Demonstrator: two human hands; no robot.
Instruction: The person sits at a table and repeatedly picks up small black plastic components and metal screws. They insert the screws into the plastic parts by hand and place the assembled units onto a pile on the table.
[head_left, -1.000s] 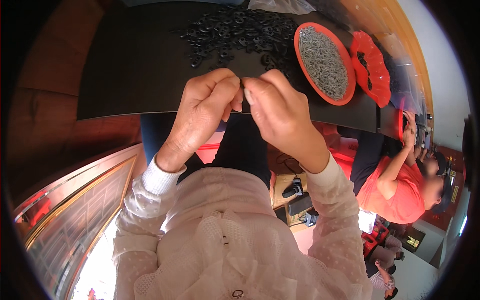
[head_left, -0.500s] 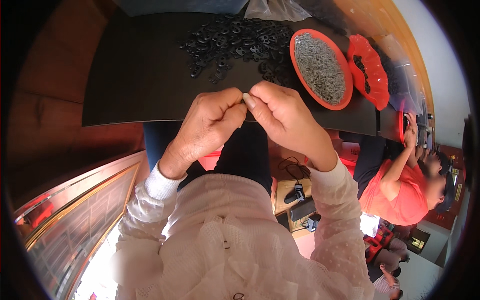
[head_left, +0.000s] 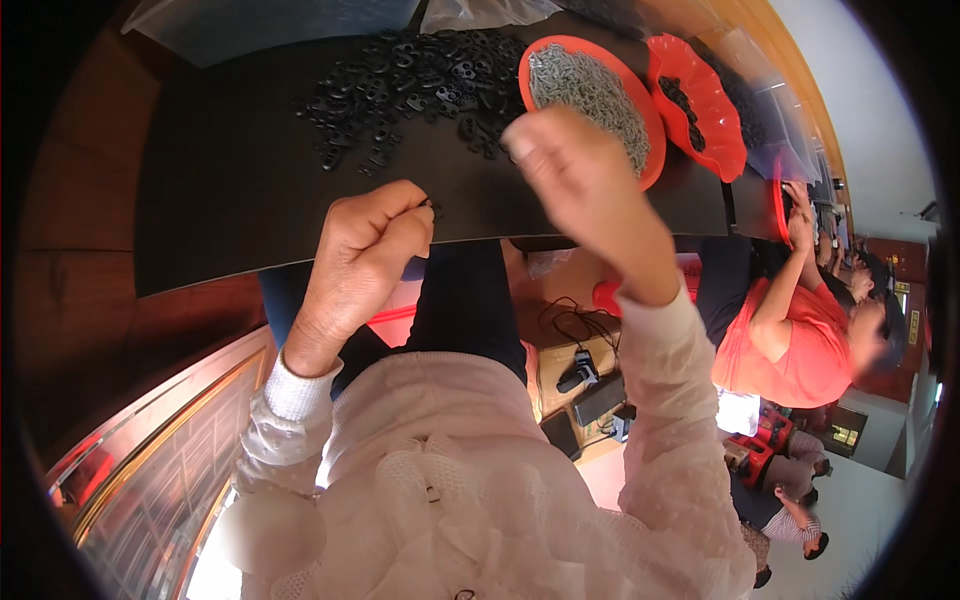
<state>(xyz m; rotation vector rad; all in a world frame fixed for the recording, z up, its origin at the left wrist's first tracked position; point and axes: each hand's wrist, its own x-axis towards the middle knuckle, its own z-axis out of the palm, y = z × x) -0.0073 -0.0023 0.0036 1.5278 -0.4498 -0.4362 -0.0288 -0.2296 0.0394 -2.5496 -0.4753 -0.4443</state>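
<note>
At the dark table (head_left: 215,190), left grip (head_left: 368,245) pinches a half-hidden black piece (head_left: 429,205); blurred right grip (head_left: 580,170) unclear.

**Gloss Against Matt**

Your worktop (head_left: 230,175) looks matt and smooth; the black pieces (head_left: 415,85), slightly shiny plastic. The red plate (head_left: 654,150) and wavy dish (head_left: 718,125) look like glossy plastic, the grey bits (head_left: 590,85) dull metal. Your sleeves (head_left: 668,400) are sheer cloth.

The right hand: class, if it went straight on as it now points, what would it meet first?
Probably the heap of black pieces, which lies up and to the left of the right hand; the hand's height is unclear, so it could pass above them.
</note>
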